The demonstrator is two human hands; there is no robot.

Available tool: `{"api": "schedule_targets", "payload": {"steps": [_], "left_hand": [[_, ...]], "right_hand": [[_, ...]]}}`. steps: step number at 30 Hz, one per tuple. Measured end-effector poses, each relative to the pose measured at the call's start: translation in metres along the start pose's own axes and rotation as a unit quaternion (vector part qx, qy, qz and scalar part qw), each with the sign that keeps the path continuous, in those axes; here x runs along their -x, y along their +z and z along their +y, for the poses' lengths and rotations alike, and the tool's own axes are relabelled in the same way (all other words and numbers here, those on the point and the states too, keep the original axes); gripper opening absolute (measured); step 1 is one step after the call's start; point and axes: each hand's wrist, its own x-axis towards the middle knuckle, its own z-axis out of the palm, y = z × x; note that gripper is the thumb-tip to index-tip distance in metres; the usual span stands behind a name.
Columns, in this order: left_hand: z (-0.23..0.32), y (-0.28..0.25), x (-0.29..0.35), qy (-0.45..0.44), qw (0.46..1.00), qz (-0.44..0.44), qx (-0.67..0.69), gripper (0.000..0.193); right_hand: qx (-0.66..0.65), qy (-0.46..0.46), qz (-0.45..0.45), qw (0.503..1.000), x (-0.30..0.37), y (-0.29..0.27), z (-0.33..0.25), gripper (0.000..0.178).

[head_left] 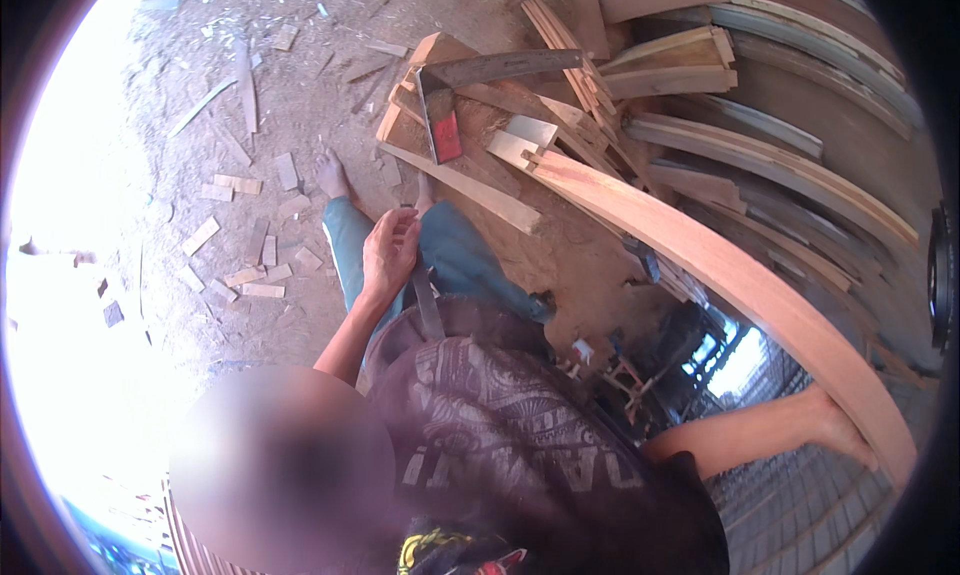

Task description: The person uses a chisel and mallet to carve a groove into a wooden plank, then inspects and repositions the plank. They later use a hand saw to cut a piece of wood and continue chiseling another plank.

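My right hand (843,433), at the lower right, grips the near end of a long reddish wooden board (700,245). The board's far end has a notched, pale tip and rests on a thick wooden block (400,125) in front of me. My left hand (390,257) is over my lap with its fingers curled round a flat grey metal bar (428,310); part of the bar is hidden by the hand, and its kind cannot be made out. On the block lies an L-shaped tool like a carpenter's square (500,68), with a red patch (445,138) beside its thin arm.
Stacked planks (780,155) fill the right side. A loose wood strip (470,190) leans by the block. Small wood offcuts (245,275) are scattered over the dirt floor at left. My bare foot (331,175) is near the block.
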Motion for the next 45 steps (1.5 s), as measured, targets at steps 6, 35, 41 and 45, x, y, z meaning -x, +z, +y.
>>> {"api": "schedule_targets", "payload": {"steps": [6,35,41,45], "left_hand": [[-0.015,0.001,0.01,0.041,0.994,0.1,0.023,0.023],[0.31,0.05,0.153,0.217,0.402,0.391,-0.799,0.024],[0.331,0.09,0.177,0.199,0.124,0.327,-0.915,0.016],[0.354,0.1,0.168,0.195,0.09,0.306,-0.928,0.015]], "right_hand": [[-0.01,-0.074,-0.053,0.996,0.054,0.034,-0.01,0.079],[0.177,0.221,-0.624,0.728,0.287,-0.246,0.382,0.052],[0.122,0.215,-0.618,0.746,0.282,-0.239,0.396,0.039],[0.101,0.206,-0.628,0.744,0.273,-0.233,0.399,0.035]]}}
